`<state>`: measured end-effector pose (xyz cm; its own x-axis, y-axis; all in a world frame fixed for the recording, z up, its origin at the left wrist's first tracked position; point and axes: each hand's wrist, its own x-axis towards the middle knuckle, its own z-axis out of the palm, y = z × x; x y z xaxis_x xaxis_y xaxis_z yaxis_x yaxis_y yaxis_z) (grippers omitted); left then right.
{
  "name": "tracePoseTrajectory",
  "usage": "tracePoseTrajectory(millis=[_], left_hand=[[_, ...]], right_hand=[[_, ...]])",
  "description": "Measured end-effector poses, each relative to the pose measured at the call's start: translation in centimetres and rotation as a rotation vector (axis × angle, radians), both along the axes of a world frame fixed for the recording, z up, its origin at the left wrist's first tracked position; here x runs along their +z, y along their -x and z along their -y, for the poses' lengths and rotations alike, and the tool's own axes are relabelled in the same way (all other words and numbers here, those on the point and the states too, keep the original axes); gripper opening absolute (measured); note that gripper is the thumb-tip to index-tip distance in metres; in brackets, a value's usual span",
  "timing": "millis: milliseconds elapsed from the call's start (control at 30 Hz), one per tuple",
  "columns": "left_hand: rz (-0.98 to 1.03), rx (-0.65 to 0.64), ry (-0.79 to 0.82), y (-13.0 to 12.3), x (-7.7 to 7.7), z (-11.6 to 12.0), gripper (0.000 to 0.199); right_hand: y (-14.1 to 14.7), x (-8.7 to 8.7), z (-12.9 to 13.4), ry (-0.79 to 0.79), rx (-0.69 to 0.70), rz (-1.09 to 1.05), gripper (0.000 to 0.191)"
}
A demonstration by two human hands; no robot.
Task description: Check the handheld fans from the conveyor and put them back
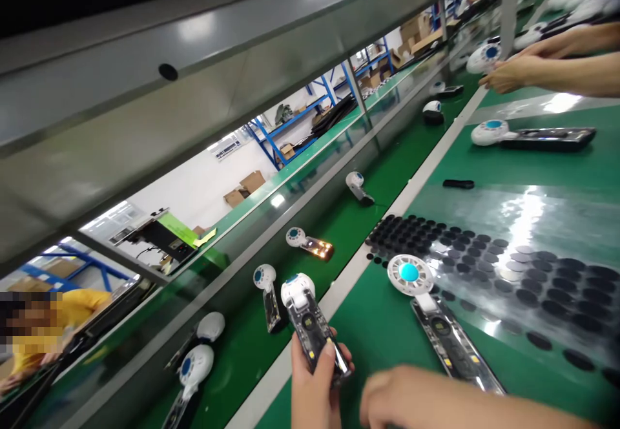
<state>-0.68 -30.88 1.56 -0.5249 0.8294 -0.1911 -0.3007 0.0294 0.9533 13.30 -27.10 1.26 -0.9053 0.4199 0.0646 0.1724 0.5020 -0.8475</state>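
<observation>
A device with a white round head and a clear-cased dark body [314, 329] is held in my left hand [317, 377], thumb on its face, over the belt's near edge. To its right, my right hand [402, 393] reaches in from the lower right, blurred, with its fingers bent downward; their tips are hard to see. Beyond that hand, a second such device [450, 345] with a blue-centred white head lies on the green bench [378, 325]. Whether my right hand holds anything is hidden.
Several similar devices lie along the green conveyor [334, 222], one with lit orange lights [318, 247]. A clear sheet with black discs [508, 267] covers part of the bench. Another person's hands [523, 70] work at the upper right. A metal beam [194, 61] crosses above.
</observation>
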Motion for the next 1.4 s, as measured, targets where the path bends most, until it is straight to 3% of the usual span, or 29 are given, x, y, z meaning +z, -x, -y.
tracePoseTrajectory(millis=[133,233,400,633,933,1233,1400], left_hand=[[0.022,-0.007,-0.024,-1.4,-2.0,1.5,0.064],[-0.022,-0.116,0.003,-2.5,-3.2,2.4,0.078],[-0.118,-0.223,0.117,-3.4,-3.8,3.1,0.087],[-0.240,-0.199,0.238,-3.6,-3.5,3.4,0.075],[-0.319,-0.135,0.259,-3.5,-4.1,3.6,0.066],[-0.377,-0.061,0.313,-4.6,-2.1,3.3,0.067],[-0.339,-0.115,0.299,-4.4,-2.3,3.3,0.071]], right_hand=[[-1.8,3.1,-2.1,0.212,-0.274,-0.151,0.010],[-2.1,3.5,-2.4,0.257,-0.386,-0.208,0.013],[-2.2,3.4,-2.0,0.178,-0.359,-0.079,0.013],[-2.3,3.8,-1.8,0.012,-0.351,0.091,0.015],[-2.3,3.3,-1.9,-0.032,-0.362,0.081,0.017],[-2.1,3.3,-1.6,-0.163,-0.353,0.041,0.017],[-2.0,3.2,-1.8,-0.184,-0.330,0.040,0.018]])
